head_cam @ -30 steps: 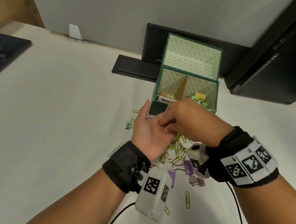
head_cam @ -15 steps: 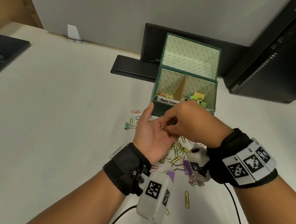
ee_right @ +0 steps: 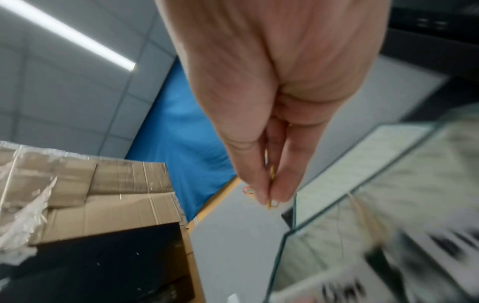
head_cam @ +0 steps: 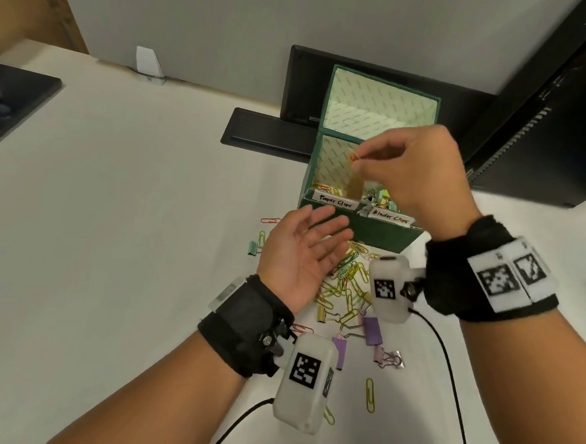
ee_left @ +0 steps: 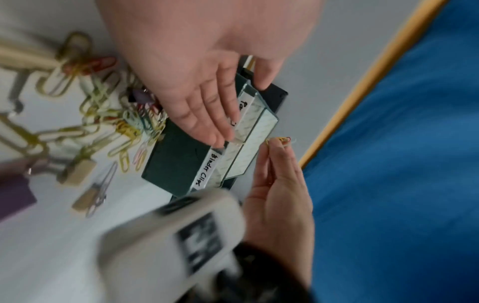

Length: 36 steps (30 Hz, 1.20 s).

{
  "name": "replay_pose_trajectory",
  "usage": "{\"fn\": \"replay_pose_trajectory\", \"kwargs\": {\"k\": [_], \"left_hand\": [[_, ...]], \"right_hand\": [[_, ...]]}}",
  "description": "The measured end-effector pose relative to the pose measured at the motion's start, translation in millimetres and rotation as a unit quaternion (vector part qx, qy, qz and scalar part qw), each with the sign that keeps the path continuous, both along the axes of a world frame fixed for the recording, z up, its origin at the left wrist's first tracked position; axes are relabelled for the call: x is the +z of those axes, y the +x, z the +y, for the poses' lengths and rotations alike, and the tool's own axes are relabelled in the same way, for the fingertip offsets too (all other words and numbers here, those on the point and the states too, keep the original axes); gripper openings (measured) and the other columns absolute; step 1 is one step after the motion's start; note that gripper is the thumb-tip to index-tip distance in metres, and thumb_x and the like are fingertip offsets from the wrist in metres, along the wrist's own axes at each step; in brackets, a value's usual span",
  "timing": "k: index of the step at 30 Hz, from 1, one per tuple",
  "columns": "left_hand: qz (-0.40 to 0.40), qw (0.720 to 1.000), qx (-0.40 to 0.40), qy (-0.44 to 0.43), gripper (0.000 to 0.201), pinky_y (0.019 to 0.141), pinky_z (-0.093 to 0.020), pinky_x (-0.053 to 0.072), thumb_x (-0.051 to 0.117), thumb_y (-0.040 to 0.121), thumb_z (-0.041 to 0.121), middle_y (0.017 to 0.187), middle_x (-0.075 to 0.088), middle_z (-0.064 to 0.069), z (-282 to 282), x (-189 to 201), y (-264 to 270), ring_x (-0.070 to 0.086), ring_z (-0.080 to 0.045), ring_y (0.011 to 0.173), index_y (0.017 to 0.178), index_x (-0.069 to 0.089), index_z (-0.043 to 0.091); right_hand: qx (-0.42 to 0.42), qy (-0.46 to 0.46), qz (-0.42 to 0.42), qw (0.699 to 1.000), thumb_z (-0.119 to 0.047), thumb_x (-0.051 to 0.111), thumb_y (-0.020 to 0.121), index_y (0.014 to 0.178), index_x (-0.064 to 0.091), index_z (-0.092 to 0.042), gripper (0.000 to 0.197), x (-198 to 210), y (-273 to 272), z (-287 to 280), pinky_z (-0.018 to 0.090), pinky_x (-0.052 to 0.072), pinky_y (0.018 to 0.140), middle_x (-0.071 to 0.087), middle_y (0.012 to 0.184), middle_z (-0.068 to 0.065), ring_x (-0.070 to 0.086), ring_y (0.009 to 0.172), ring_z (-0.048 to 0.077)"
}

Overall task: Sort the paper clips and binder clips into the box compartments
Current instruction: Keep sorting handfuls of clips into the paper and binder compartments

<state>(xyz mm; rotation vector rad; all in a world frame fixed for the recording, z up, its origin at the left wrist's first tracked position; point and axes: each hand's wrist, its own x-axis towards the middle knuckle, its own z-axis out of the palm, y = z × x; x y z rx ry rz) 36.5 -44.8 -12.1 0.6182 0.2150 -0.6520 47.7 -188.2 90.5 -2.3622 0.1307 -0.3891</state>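
Observation:
A green box (head_cam: 380,234) stands with its lid up; its front carries the labels "Paper Clips" on the left and "Binder Clips" on the right, with a cardboard divider between the two compartments. My right hand (head_cam: 404,167) is raised over the box and pinches a few coloured paper clips (head_cam: 354,156) (ee_left: 281,140) (ee_right: 270,184). My left hand (head_cam: 303,253) lies palm up and empty just in front of the box's left side. A heap of paper clips (head_cam: 345,276) and binder clips (head_cam: 370,329) covers the table below the hands.
A mint binder clip (head_cam: 254,248) and loose paper clips (head_cam: 270,220) lie left of the heap; one yellow clip (head_cam: 370,394) lies nearer me. A black monitor base (head_cam: 266,131) sits behind the box and a black computer case (head_cam: 547,127) to the right. Cables trail from both wrists.
My right hand took paper clips out of my left palm and rose up and back over the box. The left hand stayed in place, fingers now spread and empty.

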Motion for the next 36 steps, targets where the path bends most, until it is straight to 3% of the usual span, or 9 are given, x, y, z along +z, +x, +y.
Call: {"fn": "replay_pose_trajectory", "kwargs": {"k": [7, 11, 16, 19, 23, 26, 31, 34, 36], "left_hand": [[-0.112, 0.985, 0.055, 0.121, 0.016, 0.063, -0.027, 0.047, 0.052, 0.093, 0.018, 0.083, 0.064, -0.004, 20, 17, 13, 0.058, -0.018, 0.072, 0.098, 0.067, 0.012], [-0.211, 0.929, 0.030, 0.304, 0.018, 0.064, -0.025, 0.045, 0.050, 0.093, 0.012, 0.088, 0.063, 0.004, 34, 25, 11, 0.058, -0.015, 0.084, 0.101, 0.065, 0.018], [-0.250, 0.800, -0.049, 0.543, 0.036, 0.085, -0.032, 0.047, 0.062, 0.077, 0.023, 0.130, 0.041, -0.006, 48, 19, 26, 0.048, -0.024, 0.114, 0.113, 0.062, 0.027], [-0.287, 0.674, -0.113, 0.671, 0.053, 0.106, -0.038, 0.038, 0.063, 0.075, 0.030, 0.140, 0.029, -0.008, 47, 19, 26, 0.037, -0.035, 0.129, 0.127, 0.055, 0.033], [-0.339, 0.499, -0.202, 0.771, 0.054, 0.109, -0.036, 0.028, 0.051, 0.093, 0.025, 0.147, 0.027, -0.015, 36, 25, 23, 0.030, -0.037, 0.134, 0.145, 0.036, 0.021], [-0.369, 0.428, -0.240, 0.790, 0.047, 0.107, -0.036, 0.028, 0.046, 0.096, 0.020, 0.144, 0.032, -0.018, 25, 26, 11, 0.033, -0.036, 0.132, 0.142, 0.038, 0.013], [-0.421, 0.496, -0.274, 0.708, 0.035, 0.102, -0.037, 0.040, 0.047, 0.095, 0.014, 0.132, 0.049, -0.018, 16, 21, -9, 0.048, -0.033, 0.118, 0.128, 0.057, 0.006], [-0.412, 0.622, -0.301, 0.594, 0.024, 0.097, -0.039, 0.049, 0.057, 0.091, 0.008, 0.118, 0.058, -0.013, 15, 19, -24, 0.056, -0.025, 0.101, 0.114, 0.063, 0.010], [-0.407, 0.653, -0.296, 0.566, 0.027, 0.096, -0.040, 0.050, 0.060, 0.091, 0.011, 0.116, 0.055, -0.009, 18, 19, -23, 0.055, -0.022, 0.097, 0.117, 0.060, 0.017]], "right_hand": [[0.010, -0.154, 0.138, 0.978, -0.015, 0.076, 0.084, 0.105, 0.076, -0.017, 0.022, -16, 31, 6, 0.012, 0.043, 0.069, 0.073, 0.104, -0.002, 0.060, 0.085, 0.006], [0.013, -0.107, 0.108, 0.988, -0.018, 0.067, 0.090, 0.116, 0.071, -0.024, 0.026, -2, 9, 0, 0.006, 0.038, 0.056, 0.069, 0.102, -0.004, 0.060, 0.083, 0.007], [0.031, -0.071, 0.129, 0.989, -0.028, 0.064, 0.090, 0.084, 0.074, -0.026, 0.011, 11, -52, -11, 0.019, 0.051, 0.056, 0.070, 0.075, -0.009, 0.063, 0.063, 0.005], [0.050, -0.090, 0.202, 0.974, -0.029, 0.066, 0.089, 0.082, 0.074, -0.026, 0.011, -6, -77, -22, 0.032, 0.060, 0.065, 0.070, 0.075, -0.010, 0.069, 0.073, 0.015], [0.048, -0.213, 0.293, 0.931, -0.029, 0.063, 0.092, 0.118, 0.067, -0.024, 0.027, -42, -88, -42, 0.025, 0.041, 0.083, 0.063, 0.115, -0.007, 0.057, 0.106, 0.016], [0.029, -0.217, 0.357, 0.908, -0.027, 0.061, 0.092, 0.141, 0.048, -0.019, 0.052, -59, -93, -50, 0.030, 0.036, 0.101, 0.048, 0.143, 0.004, 0.045, 0.130, 0.025], [0.063, -0.203, 0.332, 0.919, -0.016, 0.055, 0.092, 0.098, 0.060, 0.000, 0.018, -69, -97, -35, 0.035, 0.045, 0.078, 0.059, 0.102, 0.015, 0.053, 0.100, 0.034], [0.095, -0.140, 0.331, 0.928, -0.041, 0.065, 0.090, 0.136, 0.052, -0.015, 0.054, -63, -105, -27, 0.035, 0.044, 0.095, 0.056, 0.125, 0.005, 0.054, 0.111, 0.024], [0.104, -0.138, 0.333, 0.927, -0.065, 0.072, 0.072, 0.140, 0.038, -0.037, 0.081, -56, -115, -24, 0.033, 0.041, 0.097, 0.043, 0.128, -0.002, 0.046, 0.113, 0.017]]}}
